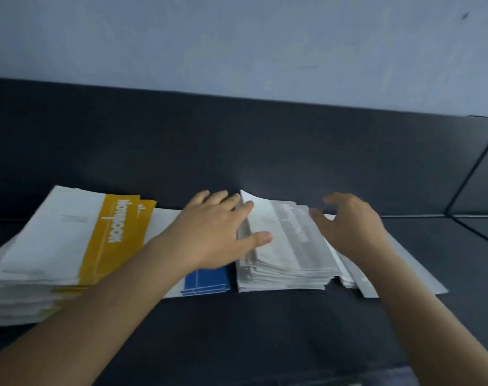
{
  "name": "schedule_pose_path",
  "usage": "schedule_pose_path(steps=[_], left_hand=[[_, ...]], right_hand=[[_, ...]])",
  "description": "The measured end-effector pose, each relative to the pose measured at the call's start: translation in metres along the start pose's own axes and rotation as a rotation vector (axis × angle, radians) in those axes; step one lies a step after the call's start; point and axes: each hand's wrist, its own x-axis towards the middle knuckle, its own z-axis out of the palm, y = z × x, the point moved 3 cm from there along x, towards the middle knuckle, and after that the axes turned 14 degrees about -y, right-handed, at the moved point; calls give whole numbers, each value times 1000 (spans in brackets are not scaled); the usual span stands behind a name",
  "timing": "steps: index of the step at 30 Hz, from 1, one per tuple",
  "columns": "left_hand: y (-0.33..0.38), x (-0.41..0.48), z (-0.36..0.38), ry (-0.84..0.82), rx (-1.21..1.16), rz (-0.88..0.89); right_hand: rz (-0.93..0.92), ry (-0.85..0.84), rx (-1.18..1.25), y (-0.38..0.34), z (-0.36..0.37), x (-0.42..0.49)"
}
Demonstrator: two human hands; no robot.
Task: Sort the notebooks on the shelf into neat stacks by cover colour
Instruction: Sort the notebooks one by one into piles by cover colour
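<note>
Left hand (217,232), right hand (351,227) at grey stack (290,246); blue stack (206,282) half-hidden.

The dark shelf (265,330) carries notebooks in a row, short of its back edge. Leftmost is a yellow stack (70,240), then blue notebooks (206,282) just beside it. Next comes a grey stack (287,263).

On the dark shelf (265,330), well forward of its back edge: at the left, a ragged yellow-banded stack (70,240); beside it, blue-banded notebooks (206,282), mostly hidden under the left hand (212,232); then a grey-banded stack (287,246). Left hand flat against that stack's left side, thumb on the top cover. Right hand (351,227) blurred, over its right side, fingers loosely bent.
</note>
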Motion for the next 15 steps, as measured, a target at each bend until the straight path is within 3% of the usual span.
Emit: schedule_pose_path(steps=[5, 7, 9, 12, 15], left_hand=[[93, 42, 7, -78, -3, 96], [117, 55, 10, -92, -3, 93], [132, 63, 11, -96, -15, 78], [139, 66, 5, -42, -86, 65], [131, 61, -10, 61, -388, 15]], right_hand=[[448, -251, -155, 130, -26, 2], [498, -354, -161, 159, -26, 2], [458, -346, -127, 175, -25, 5], [291, -139, -46, 180, -38, 13], [119, -1, 416, 164, -59, 20]])
